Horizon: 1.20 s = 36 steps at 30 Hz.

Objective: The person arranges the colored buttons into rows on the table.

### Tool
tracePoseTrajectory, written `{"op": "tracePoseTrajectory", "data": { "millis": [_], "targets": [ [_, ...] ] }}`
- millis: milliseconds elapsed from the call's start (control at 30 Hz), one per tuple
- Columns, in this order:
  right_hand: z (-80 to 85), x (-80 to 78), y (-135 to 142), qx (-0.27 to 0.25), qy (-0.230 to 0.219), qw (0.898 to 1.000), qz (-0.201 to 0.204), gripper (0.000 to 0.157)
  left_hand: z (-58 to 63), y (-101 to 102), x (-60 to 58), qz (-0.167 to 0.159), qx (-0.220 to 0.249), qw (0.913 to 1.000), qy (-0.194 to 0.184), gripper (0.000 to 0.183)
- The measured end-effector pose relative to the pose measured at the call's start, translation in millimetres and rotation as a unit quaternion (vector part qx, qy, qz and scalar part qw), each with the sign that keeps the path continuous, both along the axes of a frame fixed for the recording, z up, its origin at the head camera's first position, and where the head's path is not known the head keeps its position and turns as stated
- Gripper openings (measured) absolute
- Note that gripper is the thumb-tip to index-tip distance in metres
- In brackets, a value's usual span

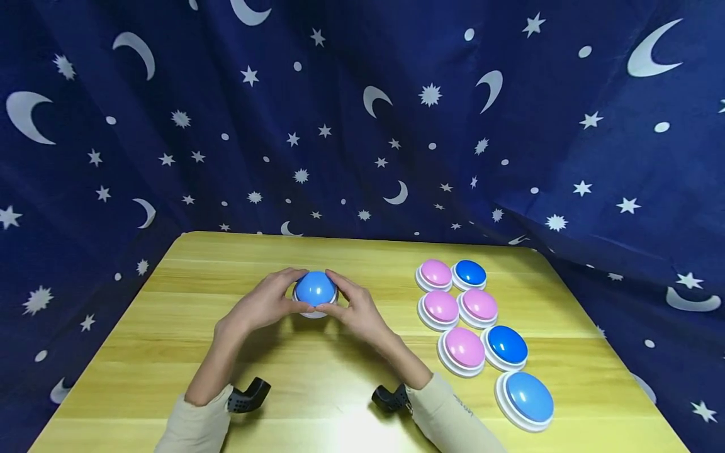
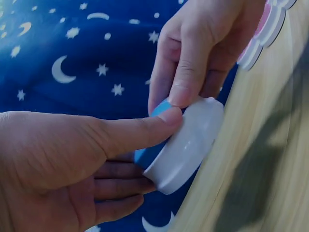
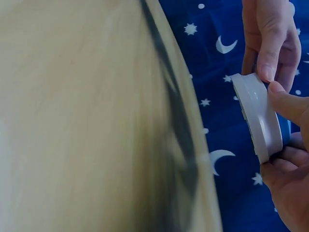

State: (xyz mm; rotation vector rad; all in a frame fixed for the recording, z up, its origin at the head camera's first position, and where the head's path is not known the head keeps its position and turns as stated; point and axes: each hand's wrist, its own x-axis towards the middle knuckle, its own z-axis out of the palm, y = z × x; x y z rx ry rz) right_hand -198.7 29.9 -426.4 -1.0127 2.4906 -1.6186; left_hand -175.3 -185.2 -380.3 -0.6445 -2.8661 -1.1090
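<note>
Between both hands is a push button [image 1: 315, 289] with a light blue dome and a round white base. My left hand [image 1: 264, 303] grips it from the left, thumb at the near side and fingers round the far side. From the right, my right hand [image 1: 358, 310] holds it the same way, the two thumb tips nearly meeting. In the left wrist view the white base [image 2: 186, 145] is seen from the side, held above the wooden table. The right wrist view shows the same base [image 3: 258, 116] tilted on edge, with the dome partly hidden by fingers.
On the right of the wooden table [image 1: 226, 258] stand several more buttons: pink ones [image 1: 464, 347], dark blue ones [image 1: 507, 345] and a light blue one [image 1: 529, 396] nearest. A dark blue curtain [image 1: 340, 94] with moons and stars hangs behind the table.
</note>
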Motion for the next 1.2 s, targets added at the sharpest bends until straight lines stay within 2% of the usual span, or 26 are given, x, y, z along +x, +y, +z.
{"op": "tracePoseTrajectory", "data": {
  "millis": [133, 300, 433, 733, 1000, 1200],
  "targets": [
    [-9.2, -3.4, -15, -0.002, -0.038, 0.999, 0.001, 0.066, -5.8, -12, -3.4, 0.001, -0.018, 0.9998, -0.012, 0.061],
    [-15.2, -9.3, -36, -0.001, -0.058, 0.998, 0.004, 0.065, -8.9, -25, -9.1, 0.009, -0.036, 0.9991, -0.023, 0.058],
    [-18.9, -12.8, -50, 0.018, -0.056, 0.998, 0.009, 0.065, -11.7, -37, -12.4, 0.013, -0.045, 0.9983, -0.035, 0.057],
    [-28.2, -18.8, -73, 0.071, -0.028, 0.997, -0.004, 0.065, -23.0, -52, -17.8, 0.022, -0.058, 0.9968, -0.051, 0.059],
    [-31.3, -19.8, -81, 0.091, -0.036, 0.995, -0.014, 0.065, -35.6, -60, -23.1, 0.003, -0.054, 0.9970, -0.055, 0.055],
    [-31.0, -19.3, -85, 0.098, -0.035, 0.995, -0.006, 0.065, -36.0, -64, -20.6, 0.003, -0.046, 0.9965, -0.070, 0.054]
  ]
}}
